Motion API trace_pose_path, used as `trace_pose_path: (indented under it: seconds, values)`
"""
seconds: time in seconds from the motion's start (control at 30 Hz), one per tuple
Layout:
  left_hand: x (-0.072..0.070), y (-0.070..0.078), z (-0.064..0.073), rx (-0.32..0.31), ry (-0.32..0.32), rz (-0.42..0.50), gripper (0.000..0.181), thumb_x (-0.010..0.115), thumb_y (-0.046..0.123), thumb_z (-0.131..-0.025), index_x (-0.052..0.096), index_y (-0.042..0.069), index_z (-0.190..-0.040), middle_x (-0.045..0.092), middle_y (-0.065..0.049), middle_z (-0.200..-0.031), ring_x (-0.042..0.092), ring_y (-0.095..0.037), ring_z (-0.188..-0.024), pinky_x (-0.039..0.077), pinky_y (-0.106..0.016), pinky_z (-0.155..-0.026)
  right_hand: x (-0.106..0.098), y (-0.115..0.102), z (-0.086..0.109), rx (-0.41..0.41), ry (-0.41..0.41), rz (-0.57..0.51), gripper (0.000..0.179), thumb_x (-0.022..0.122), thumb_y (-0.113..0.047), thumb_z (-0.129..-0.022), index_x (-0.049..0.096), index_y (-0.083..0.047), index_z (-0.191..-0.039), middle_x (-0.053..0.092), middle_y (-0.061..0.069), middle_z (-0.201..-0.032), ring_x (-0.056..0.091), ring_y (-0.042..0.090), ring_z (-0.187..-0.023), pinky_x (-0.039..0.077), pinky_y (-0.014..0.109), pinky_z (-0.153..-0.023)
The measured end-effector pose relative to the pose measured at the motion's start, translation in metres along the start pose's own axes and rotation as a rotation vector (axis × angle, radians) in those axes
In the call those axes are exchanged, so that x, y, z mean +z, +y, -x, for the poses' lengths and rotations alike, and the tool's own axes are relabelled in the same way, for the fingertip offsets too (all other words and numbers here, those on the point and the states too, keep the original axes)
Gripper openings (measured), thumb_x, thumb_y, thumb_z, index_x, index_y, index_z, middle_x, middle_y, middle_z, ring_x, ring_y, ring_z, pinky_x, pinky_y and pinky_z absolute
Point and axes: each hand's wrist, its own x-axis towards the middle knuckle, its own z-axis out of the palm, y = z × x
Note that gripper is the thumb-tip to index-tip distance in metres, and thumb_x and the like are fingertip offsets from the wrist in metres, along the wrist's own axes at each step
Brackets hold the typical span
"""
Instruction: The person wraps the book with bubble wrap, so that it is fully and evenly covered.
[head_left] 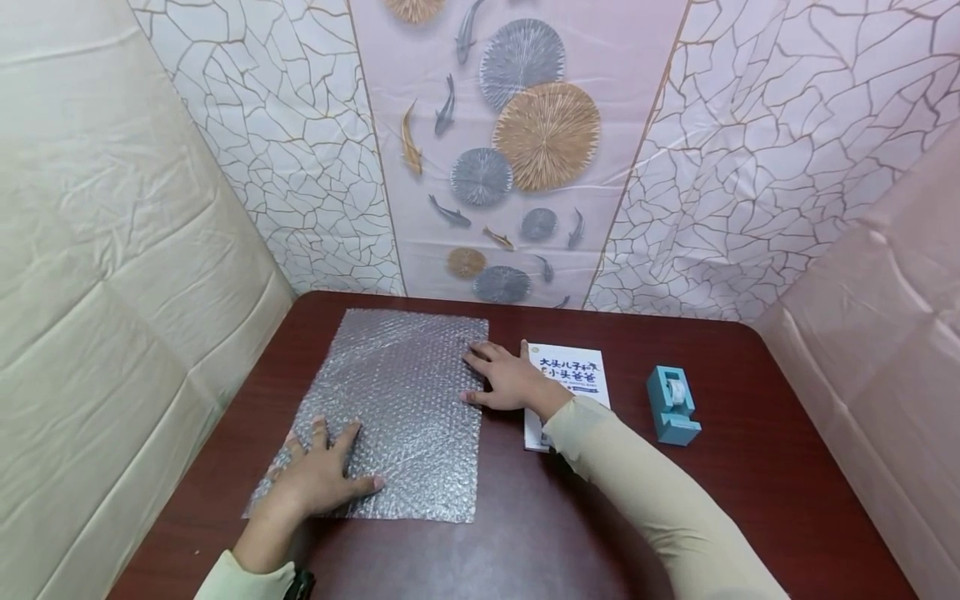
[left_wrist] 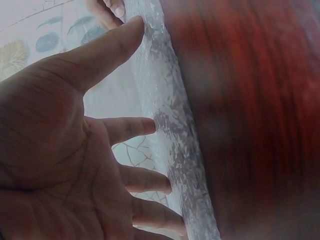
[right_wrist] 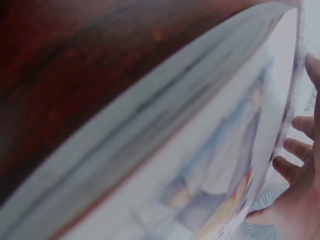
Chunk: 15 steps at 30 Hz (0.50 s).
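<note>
A sheet of bubble wrap lies flat on the dark red-brown table. On its lower left part rests my left hand, fingers spread; the left wrist view shows the thumb and fingertips touching the bubble wrap. My right hand reaches to the sheet's right edge, its fingers extended and spread over that edge. Under the right wrist lies a white book with blue printed characters, partly hidden by the hand and sleeve. Its page edges and illustrated cover fill much of the right wrist view.
A blue tape dispenser holding a roll of tape stands to the right of the book. Behind the table hangs a patterned backdrop, and pale padded fabric walls flank both sides.
</note>
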Motion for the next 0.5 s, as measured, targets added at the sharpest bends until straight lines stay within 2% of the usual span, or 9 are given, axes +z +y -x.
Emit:
trace_pose_path:
  seconds: [0.17, 0.37, 0.5]
  values:
    - [0.0, 0.0, 0.001, 0.002, 0.0, -0.001, 0.115, 0.078, 0.073, -0.089, 0.031, 0.012, -0.174, 0.006, -0.048, -0.174, 0.005, -0.086, -0.148, 0.027, -0.102, -0.1, 0.0, 0.0, -0.005, 0.012, -0.006, -0.009, 0.093, 0.049, -0.079, -0.105, 0.028, -0.023, -0.177, 0.019, 0.006, -0.187, 0.019, 0.033, -0.173, 0.01, 0.088, -0.126]
    - [0.001, 0.0, 0.0, -0.004, 0.008, -0.007, 0.115, 0.079, 0.074, -0.088, 0.032, 0.013, -0.174, 0.006, -0.048, -0.174, 0.006, -0.086, -0.149, 0.027, -0.101, -0.1, 0.0, 0.001, -0.011, 0.04, -0.034, 0.005, 0.101, 0.045, -0.083, -0.104, 0.019, -0.021, -0.179, 0.013, 0.006, -0.188, 0.015, 0.03, -0.174, 0.009, 0.087, -0.127]
    - [0.001, 0.001, -0.001, -0.006, 0.012, -0.01, 0.115, 0.079, 0.074, -0.088, 0.032, 0.013, -0.174, 0.006, -0.047, -0.174, 0.006, -0.086, -0.149, 0.027, -0.101, -0.1, -0.002, 0.002, -0.012, 0.054, -0.048, 0.014, 0.104, 0.046, -0.084, -0.103, 0.019, -0.019, -0.179, 0.01, 0.006, -0.188, 0.012, 0.029, -0.175, 0.007, 0.087, -0.127]
